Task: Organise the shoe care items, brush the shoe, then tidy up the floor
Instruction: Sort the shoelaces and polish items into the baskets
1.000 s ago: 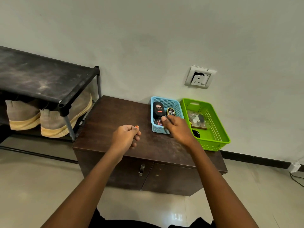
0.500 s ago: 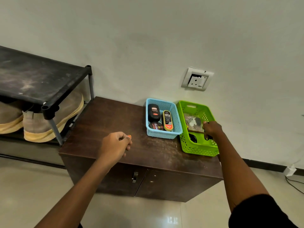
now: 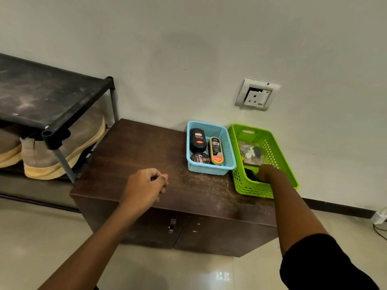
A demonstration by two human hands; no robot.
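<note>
On the brown cabinet top (image 3: 136, 147) stand two baskets side by side. The blue basket (image 3: 209, 170) holds a black bottle (image 3: 198, 140), a tan polish applicator (image 3: 216, 150) and a round polish tin (image 3: 200, 159). The green basket (image 3: 247, 187) holds a clear packet (image 3: 250, 152) and a black item (image 3: 250, 174) at its near end. My right hand (image 3: 267, 172) reaches down into that near end beside the black item, and its fingers are hidden. My left hand (image 3: 144, 185) hovers over the cabinet in a fist, holding nothing.
A black shoe rack (image 3: 41, 97) stands to the left, touching the cabinet, with beige shoes (image 3: 62, 151) on its lower shelf. A wall socket (image 3: 256, 94) sits above the baskets. A white plug and cable (image 3: 380, 216) lie on the tiled floor at far right.
My right hand left the blue basket, crossed to the green basket's right rim, then dipped into its near end. The left hand stayed curled over the cabinet.
</note>
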